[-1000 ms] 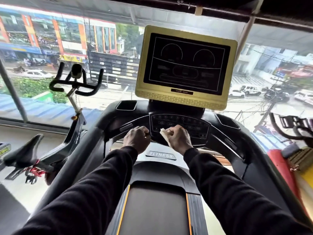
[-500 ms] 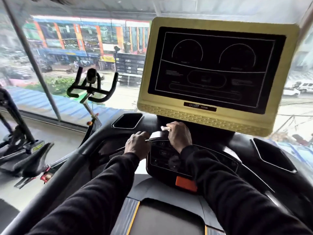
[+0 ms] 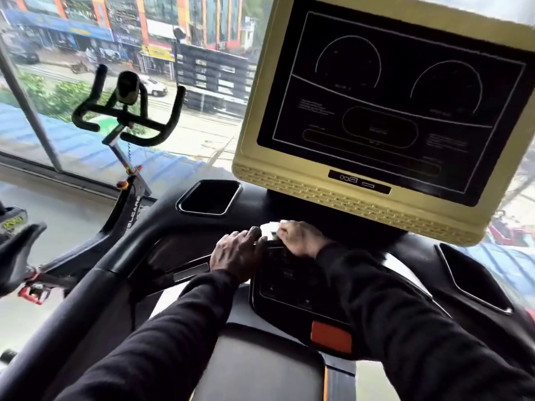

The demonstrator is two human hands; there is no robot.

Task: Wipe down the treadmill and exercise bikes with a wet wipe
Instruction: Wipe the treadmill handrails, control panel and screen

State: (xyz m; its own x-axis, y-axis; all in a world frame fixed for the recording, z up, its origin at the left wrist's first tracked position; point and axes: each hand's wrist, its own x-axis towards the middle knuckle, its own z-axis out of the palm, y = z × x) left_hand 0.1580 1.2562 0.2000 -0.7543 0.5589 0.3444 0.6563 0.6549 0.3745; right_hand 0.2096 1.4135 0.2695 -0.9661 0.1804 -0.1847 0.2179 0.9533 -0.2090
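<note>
Right hand: the right hand presses a white wet wipe onto the top edge of the treadmill's black button panel, fingers curled over the wipe and holding it.
Left hand: the left hand lies palm down on the left edge of the same panel, fingers bent against the rim; it holds nothing loose, and its fingertips come just beside the wipe.
Wet wipe: bunched, mostly hidden under the right fingers, directly below the gold-framed display.
Treadmill: the dark console curves around both hands, with a cup recess on the left and another on the right; an orange tab sits at the panel's lower edge.
Exercise bike: a black spin bike stands to the left by the window, well apart from both hands, its saddle at the left border.
Sleeves: both arms wear dark long sleeves.
</note>
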